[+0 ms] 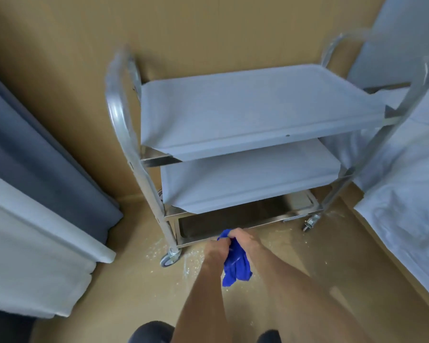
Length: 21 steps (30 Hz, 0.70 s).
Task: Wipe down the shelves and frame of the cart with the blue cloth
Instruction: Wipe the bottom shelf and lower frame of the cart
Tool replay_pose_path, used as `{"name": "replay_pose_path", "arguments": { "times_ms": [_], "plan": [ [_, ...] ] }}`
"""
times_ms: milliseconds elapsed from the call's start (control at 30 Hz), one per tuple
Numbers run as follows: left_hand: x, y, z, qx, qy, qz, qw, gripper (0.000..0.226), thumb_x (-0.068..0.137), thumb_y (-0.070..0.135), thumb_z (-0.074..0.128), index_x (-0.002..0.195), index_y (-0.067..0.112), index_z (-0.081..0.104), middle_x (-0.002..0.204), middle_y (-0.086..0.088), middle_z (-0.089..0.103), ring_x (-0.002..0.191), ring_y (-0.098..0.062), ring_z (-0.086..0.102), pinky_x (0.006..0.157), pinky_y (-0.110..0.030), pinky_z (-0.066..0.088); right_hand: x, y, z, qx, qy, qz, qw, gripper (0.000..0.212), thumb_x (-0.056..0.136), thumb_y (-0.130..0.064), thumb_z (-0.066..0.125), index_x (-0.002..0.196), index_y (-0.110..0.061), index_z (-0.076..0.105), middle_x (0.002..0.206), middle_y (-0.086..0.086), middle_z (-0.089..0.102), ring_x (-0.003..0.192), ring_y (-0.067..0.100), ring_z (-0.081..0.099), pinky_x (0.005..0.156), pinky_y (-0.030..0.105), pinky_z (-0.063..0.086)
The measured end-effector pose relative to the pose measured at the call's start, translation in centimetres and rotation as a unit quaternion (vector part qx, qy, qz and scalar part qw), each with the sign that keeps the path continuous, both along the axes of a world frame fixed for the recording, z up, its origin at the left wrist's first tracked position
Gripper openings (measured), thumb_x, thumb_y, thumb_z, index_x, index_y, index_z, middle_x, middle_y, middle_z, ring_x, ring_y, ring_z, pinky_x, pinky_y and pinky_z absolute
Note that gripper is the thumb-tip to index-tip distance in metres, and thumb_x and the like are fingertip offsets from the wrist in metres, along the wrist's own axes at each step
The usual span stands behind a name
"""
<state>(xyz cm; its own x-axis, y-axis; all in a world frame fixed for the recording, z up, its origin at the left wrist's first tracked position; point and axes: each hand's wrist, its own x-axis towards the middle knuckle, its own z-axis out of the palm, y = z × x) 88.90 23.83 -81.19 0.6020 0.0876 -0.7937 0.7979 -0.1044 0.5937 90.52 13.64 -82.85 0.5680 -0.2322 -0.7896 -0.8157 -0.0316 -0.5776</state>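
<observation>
Head view, steeply down, close

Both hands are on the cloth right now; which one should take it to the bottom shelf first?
Probably the right. The right hand grips the top of the blue cloth nearest the bottom shelf edge; the left hand holds it lower, slightly further back.

The three-tier trolley's curved tubular frame (120, 115) is shiny bare metal, and its lowest tray (233, 219) is dark, glossy steel. Its two upper shelves (245, 107) look matt pale grey and smooth, as if film-covered. The crumpled bright blue cloth (235, 263) is soft and fuzzy; the tan floor (124, 280) has a slight sheen.
</observation>
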Motion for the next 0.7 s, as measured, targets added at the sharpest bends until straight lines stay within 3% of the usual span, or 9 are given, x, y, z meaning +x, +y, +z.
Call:
{"name": "replay_pose_path", "arguments": {
  "times_ms": [67, 267, 400, 500, 567, 633, 700],
  "plan": [
    [-1.1, 0.2, 3.8, 0.043, 0.016, -0.016, 0.999, 0.025, 0.086, 0.023, 0.06, 0.099, 0.002, 0.063, 0.094, -0.013, 0.067, 0.083, -0.028, 0.062, 0.068, -0.032, 0.047, -1.5, 0.5, 3.5, 0.01, 0.028, -0.02, 0.999, 0.054, 0.03, -0.035, 0.071, 0.079, -0.013, 0.075, 0.079, 0.004, 0.076, 0.078, 0.024, 0.073, 0.076, 0.033, 0.06],
    [-6.8, -1.9, 17.6, 0.099, 0.045, -0.004, 0.994, 0.034, 0.083, 0.021, 0.059, 0.111, 0.003, 0.061, 0.092, -0.012, 0.068, 0.079, -0.026, 0.065, 0.06, -0.028, 0.047, -7.7, 0.2, 17.8, 0.045, 0.059, -0.087, 0.993, 0.043, 0.053, -0.038, 0.074, 0.086, -0.01, 0.072, 0.084, 0.01, 0.074, 0.08, 0.028, 0.071, 0.08, 0.038, 0.06],
    [-11.7, -4.0, 28.9, 0.055, 0.057, 0.024, 0.997, 0.005, 0.081, 0.006, 0.057, 0.086, 0.005, 0.056, 0.072, -0.01, 0.058, 0.066, -0.023, 0.055, 0.059, -0.027, 0.043, -12.3, -3.7, 25.6, 0.035, 0.083, -0.073, 0.993, 0.056, 0.045, -0.04, 0.074, 0.09, -0.007, 0.07, 0.083, 0.01, 0.073, 0.077, 0.029, 0.071, 0.075, 0.037, 0.059],
    [-13.6, -5.8, 36.8, 0.027, 0.076, 0.059, 0.995, 0.008, 0.077, 0.009, 0.059, 0.084, 0.004, 0.058, 0.075, -0.011, 0.057, 0.068, -0.024, 0.05, 0.061, -0.029, 0.04, -14.9, -6.3, 36.6, 0.048, 0.09, -0.066, 0.993, 0.027, 0.066, -0.014, 0.067, 0.087, 0.002, 0.061, 0.067, 0.011, 0.056, 0.057, 0.026, 0.052, 0.052, 0.029, 0.042],
    [-14.4, -6.9, 41.4, 0.012, 0.069, 0.071, 0.995, 0.018, 0.074, 0.014, 0.06, 0.09, 0.004, 0.06, 0.079, -0.011, 0.059, 0.073, -0.025, 0.052, 0.066, -0.031, 0.042, -15.5, -7.9, 42.8, 0.052, 0.091, -0.091, 0.99, 0.007, 0.076, 0.0, 0.057, 0.083, 0.001, 0.053, 0.063, 0.009, 0.043, 0.053, 0.022, 0.04, 0.051, 0.027, 0.034],
    [-14.5, -8.2, 45.6, -0.017, 0.053, 0.093, 0.994, 0.018, 0.08, 0.019, 0.061, 0.092, 0.006, 0.062, 0.084, -0.011, 0.062, 0.078, -0.027, 0.056, 0.073, -0.035, 0.046, -15.7, -9.1, 46.8, 0.086, 0.063, -0.119, 0.987, 0.013, 0.081, -0.013, 0.061, 0.082, -0.002, 0.056, 0.066, 0.01, 0.051, 0.058, 0.022, 0.049, 0.059, 0.026, 0.043],
    [-14.1, -9.4, 49.6, -0.05, 0.047, 0.109, 0.992, 0.021, 0.086, 0.03, 0.061, 0.093, 0.01, 0.064, 0.092, -0.012, 0.067, 0.082, -0.029, 0.062, 0.078, -0.037, 0.051, -15.5, -10.2, 47.5, 0.106, 0.04, -0.129, 0.985, 0.045, 0.069, -0.044, 0.072, 0.094, -0.007, 0.067, 0.084, 0.012, 0.071, 0.077, 0.026, 0.069, 0.081, 0.034, 0.055]
  ]
}}
